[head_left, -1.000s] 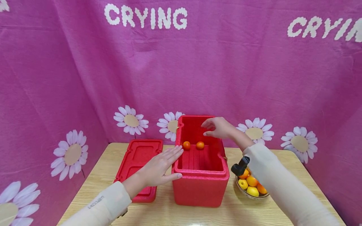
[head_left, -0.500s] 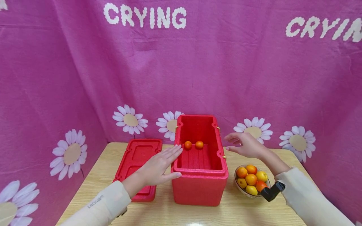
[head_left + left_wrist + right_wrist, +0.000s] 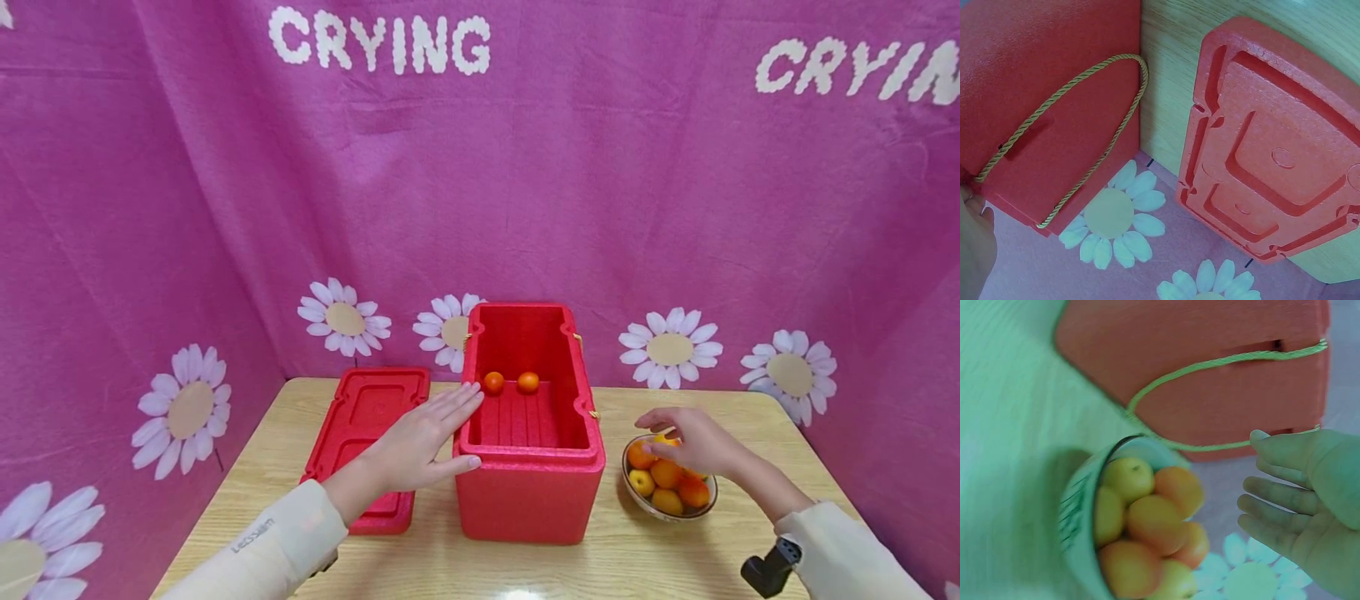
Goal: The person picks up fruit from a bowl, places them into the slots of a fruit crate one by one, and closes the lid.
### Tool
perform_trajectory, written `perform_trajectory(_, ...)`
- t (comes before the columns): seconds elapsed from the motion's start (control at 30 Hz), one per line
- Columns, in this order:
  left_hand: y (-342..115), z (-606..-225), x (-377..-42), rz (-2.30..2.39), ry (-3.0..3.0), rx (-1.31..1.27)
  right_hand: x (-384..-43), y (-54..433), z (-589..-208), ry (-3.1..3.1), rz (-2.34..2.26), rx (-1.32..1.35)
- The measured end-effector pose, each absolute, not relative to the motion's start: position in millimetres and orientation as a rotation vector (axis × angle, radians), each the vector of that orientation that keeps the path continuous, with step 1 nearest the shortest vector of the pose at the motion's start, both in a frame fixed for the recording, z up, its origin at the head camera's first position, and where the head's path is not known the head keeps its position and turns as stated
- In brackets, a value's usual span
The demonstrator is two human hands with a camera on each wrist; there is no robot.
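Observation:
A red foam box point(image 3: 528, 500) stands uncovered in the middle of the table, with two orange fruits point(image 3: 528, 382) on its ribbed floor. My left hand point(image 3: 420, 442) rests on the box's left rim, fingers straight; only part of it shows in the left wrist view. Over the far side of a round bowl point(image 3: 637, 498) hovers my right hand point(image 3: 693, 442), fingers loosely bent and holding nothing. Several orange and yellow fruits point(image 3: 1157, 519) fill that bowl, some of them hidden by the hand in the head view.
The red lid point(image 3: 375, 417) lies on the table left of the box. Gold rope handles point(image 3: 1054, 100) hang along the box's sides. A purple cloth with white daisies point(image 3: 670, 348) hangs behind the wooden table point(image 3: 247, 492).
My right hand has moved from above the box, rightward and down, to over the bowl. My left hand stays on the rim. The two fruits in the box have shifted slightly.

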State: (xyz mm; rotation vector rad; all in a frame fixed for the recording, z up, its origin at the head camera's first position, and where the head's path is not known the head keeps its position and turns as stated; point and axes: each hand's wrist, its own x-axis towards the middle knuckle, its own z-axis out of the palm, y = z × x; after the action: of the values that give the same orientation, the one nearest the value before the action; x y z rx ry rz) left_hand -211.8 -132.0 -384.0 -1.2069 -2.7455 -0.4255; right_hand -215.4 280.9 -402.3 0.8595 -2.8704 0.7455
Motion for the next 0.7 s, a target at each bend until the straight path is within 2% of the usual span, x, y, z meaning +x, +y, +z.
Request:
perform_trajectory(0.27, -133.2, -386.2, -212.4, -0.462, -2.743, -1.201, -203.9, 291.1, -424.3, -2.932, 0.684, 0.782)
perform_trajectory(0.7, -133.2, -388.4, -214.0, -0.470, -2.739, -1.203, -197.1, 302.1, -451.2, -2.744, 0.572, 0.858)
